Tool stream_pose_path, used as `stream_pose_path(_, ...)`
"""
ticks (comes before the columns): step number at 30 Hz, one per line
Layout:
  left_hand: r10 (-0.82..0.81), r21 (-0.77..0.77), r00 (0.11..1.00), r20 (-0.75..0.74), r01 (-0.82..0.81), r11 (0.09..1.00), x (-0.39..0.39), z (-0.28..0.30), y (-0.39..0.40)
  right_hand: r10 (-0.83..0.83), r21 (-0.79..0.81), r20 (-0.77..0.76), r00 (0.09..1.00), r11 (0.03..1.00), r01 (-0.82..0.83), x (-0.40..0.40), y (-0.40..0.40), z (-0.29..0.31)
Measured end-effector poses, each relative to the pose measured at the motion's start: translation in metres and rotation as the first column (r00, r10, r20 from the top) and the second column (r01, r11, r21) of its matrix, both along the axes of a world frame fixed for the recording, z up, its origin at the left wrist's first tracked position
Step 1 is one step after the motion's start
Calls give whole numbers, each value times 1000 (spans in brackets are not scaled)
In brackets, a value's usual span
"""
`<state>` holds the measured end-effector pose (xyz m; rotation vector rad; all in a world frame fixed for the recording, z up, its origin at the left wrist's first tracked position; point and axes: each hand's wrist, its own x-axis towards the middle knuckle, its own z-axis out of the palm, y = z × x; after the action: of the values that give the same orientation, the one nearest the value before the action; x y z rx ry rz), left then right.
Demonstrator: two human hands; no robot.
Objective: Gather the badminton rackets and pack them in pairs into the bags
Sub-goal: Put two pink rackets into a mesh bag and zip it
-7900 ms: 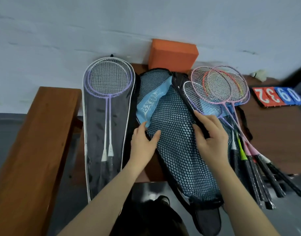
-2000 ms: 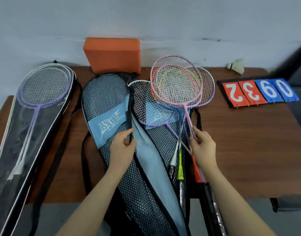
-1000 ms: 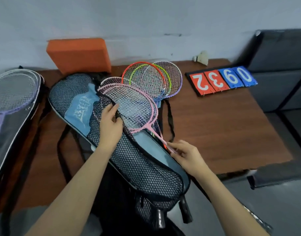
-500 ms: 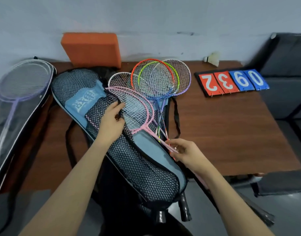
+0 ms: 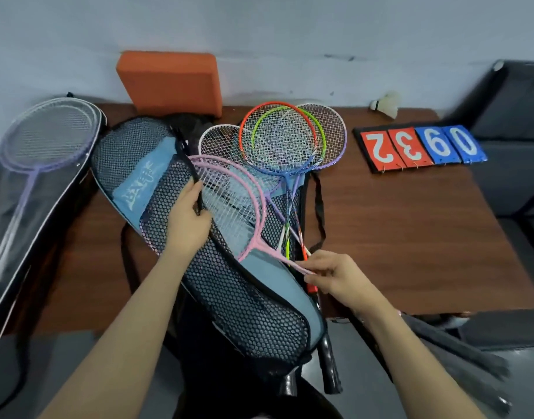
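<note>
- brown desk (image 5: 411,231) carries pretty much everything
- mesh racket bag (image 5: 229,297) lies diagonally, bottom end hanging off the front edge
- clear bag (image 5: 26,207) on the left has purple rackets inside
- pink rackets (image 5: 229,201) have their heads partway inside the mesh bag's opening
- left hand (image 5: 187,222) pinches the bag's zipper edge
- right hand (image 5: 335,278) pinches the pink shafts

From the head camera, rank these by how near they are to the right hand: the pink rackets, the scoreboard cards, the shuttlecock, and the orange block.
Measured from the right hand:
1. Pink rackets: their shafts are pinched in its fingers, just left of it.
2. Scoreboard cards: on the table, up and to the right.
3. Orange block and shuttlecock: both back by the wall, left and right; too close to rank.
</note>
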<state>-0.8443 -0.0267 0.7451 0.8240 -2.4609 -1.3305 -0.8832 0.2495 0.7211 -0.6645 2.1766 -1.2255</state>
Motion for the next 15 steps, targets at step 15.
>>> stream_pose_path(15,-120,32,991,-65,123,992,27,-3,-4,-269,-48,67,961,961,273,14,-78,-12)
